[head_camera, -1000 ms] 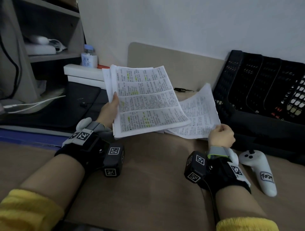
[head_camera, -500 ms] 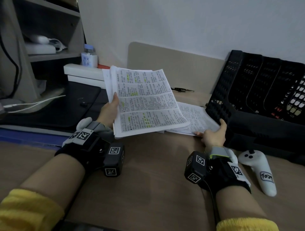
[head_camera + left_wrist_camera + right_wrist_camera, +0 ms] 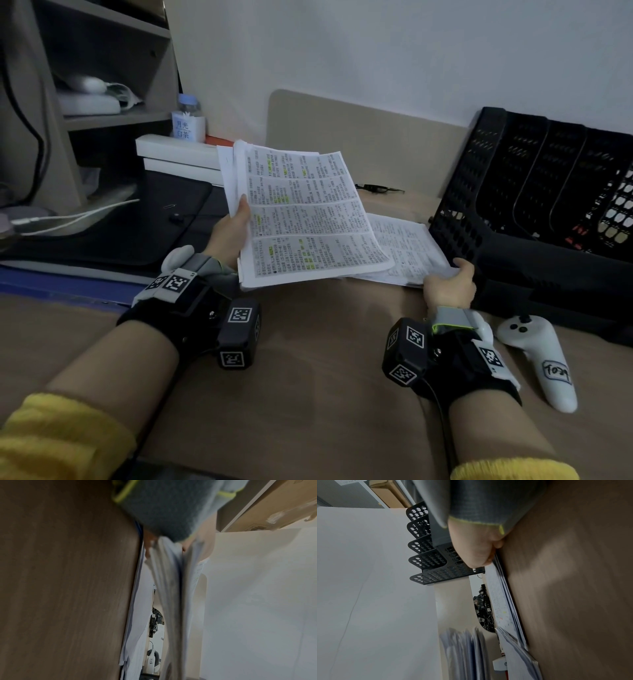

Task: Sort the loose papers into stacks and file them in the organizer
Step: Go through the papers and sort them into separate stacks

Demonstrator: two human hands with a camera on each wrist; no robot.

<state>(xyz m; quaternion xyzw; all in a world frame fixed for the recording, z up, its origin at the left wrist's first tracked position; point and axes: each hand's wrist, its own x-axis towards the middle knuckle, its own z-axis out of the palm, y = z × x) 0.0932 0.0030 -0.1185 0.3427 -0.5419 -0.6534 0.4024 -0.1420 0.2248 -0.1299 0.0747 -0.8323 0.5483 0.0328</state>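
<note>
My left hand [image 3: 233,229] grips a thick stack of printed, highlighted pages [image 3: 308,212] by its left edge and holds it tilted up above the desk. In the left wrist view this held stack [image 3: 173,588] shows edge-on. A second pile of printed sheets [image 3: 404,250] lies flat on the desk, partly under the raised stack. My right hand [image 3: 448,281] pinches that pile's near right corner, thumb on top. In the right wrist view the hand [image 3: 474,550] is at the flat pile's edge [image 3: 501,601]. The black perforated organizer [image 3: 534,192] stands just right of this hand.
A white controller [image 3: 537,359] lies on the desk by my right wrist. A black mat [image 3: 137,222] with white cables lies at the left. Behind it are white boxes [image 3: 178,154] with a small bottle [image 3: 188,120] on them. Shelves stand at far left.
My right hand lowered the sheet it held raised onto the pile on the desk and now pinches that pile's near right corner. The left hand and its stack stayed put.
</note>
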